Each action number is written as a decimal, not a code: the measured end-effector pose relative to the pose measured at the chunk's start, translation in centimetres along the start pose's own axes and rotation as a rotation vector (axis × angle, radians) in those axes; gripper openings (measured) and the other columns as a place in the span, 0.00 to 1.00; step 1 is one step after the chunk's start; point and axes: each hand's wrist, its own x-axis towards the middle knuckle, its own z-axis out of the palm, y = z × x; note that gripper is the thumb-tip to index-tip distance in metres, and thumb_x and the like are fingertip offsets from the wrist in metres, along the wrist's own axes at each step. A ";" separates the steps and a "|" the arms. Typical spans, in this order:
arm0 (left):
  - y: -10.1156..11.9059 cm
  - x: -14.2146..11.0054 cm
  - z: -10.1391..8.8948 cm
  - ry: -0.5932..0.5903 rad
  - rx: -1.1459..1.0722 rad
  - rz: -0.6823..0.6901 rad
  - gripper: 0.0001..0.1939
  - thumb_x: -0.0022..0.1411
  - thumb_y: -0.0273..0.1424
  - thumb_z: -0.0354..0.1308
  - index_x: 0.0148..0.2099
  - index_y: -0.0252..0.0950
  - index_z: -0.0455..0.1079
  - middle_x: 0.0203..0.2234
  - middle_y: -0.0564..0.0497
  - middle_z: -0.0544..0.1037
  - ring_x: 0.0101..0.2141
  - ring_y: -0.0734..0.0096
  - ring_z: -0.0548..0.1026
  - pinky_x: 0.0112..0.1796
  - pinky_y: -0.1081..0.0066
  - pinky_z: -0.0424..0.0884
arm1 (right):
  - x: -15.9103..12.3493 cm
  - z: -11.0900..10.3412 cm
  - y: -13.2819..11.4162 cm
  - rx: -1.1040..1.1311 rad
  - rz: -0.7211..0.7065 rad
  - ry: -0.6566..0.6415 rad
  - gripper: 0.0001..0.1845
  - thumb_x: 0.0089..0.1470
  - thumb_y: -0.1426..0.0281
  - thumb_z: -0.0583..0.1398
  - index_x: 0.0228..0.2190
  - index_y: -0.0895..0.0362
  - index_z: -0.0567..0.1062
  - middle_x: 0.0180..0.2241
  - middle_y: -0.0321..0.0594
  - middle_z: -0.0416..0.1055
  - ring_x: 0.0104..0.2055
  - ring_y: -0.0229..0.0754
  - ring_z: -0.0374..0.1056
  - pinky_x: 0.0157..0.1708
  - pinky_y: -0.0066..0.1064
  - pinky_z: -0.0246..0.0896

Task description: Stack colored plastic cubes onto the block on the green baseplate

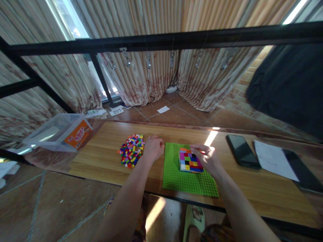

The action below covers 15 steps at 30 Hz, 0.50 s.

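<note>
A green baseplate point(181, 179) lies on the wooden table. On it stands a square block of many-coloured small bricks point(189, 160). My right hand point(208, 158) rests at the block's right top corner, fingers curled and pinched; a bit of red shows at the fingertips. To the left of the plate lies a heap of loose coloured bricks point(131, 154). My left hand point(153, 148) sits between the heap and the plate, fingers curled shut; what it holds is hidden.
A clear plastic box with an orange label point(60, 132) stands at the table's left end. A black phone point(242, 151), a white sheet point(275, 159) and a dark flat device point(302, 173) lie to the right. A black metal frame point(161, 40) crosses overhead.
</note>
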 end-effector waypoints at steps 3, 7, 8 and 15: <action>0.1 -0.3 0.0 0.002 0.032 -0.014 0.11 0.57 0.29 0.55 0.37 0.33 0.78 0.36 0.43 0.77 0.42 0.61 0.73 0.50 0.64 0.66 | 0.0 0.0 0.1 -0.023 -0.010 -0.002 0.16 0.49 0.58 0.61 0.32 0.57 0.80 0.34 0.45 0.79 0.37 0.47 0.74 0.39 0.38 0.70; -0.4 -0.4 -0.6 -0.052 0.010 -0.074 0.12 0.55 0.24 0.55 0.38 0.33 0.79 0.36 0.43 0.78 0.42 0.62 0.74 0.48 0.67 0.68 | 0.0 0.0 0.2 -0.049 -0.014 0.007 0.15 0.49 0.59 0.61 0.32 0.56 0.80 0.35 0.44 0.79 0.38 0.47 0.74 0.40 0.38 0.70; -0.7 -0.4 -0.8 -0.071 0.011 -0.088 0.13 0.53 0.23 0.55 0.39 0.33 0.79 0.36 0.43 0.78 0.42 0.62 0.74 0.48 0.67 0.68 | 0.0 0.0 0.2 -0.052 -0.012 0.004 0.15 0.49 0.59 0.60 0.32 0.56 0.80 0.35 0.44 0.79 0.38 0.47 0.74 0.40 0.38 0.70; -1.4 -0.6 -1.8 -0.074 0.103 -0.076 0.15 0.54 0.22 0.54 0.42 0.34 0.78 0.38 0.43 0.78 0.43 0.61 0.74 0.48 0.67 0.67 | 0.0 -0.1 0.1 -0.064 -0.024 -0.009 0.14 0.50 0.59 0.60 0.31 0.56 0.80 0.34 0.43 0.79 0.37 0.46 0.74 0.39 0.37 0.70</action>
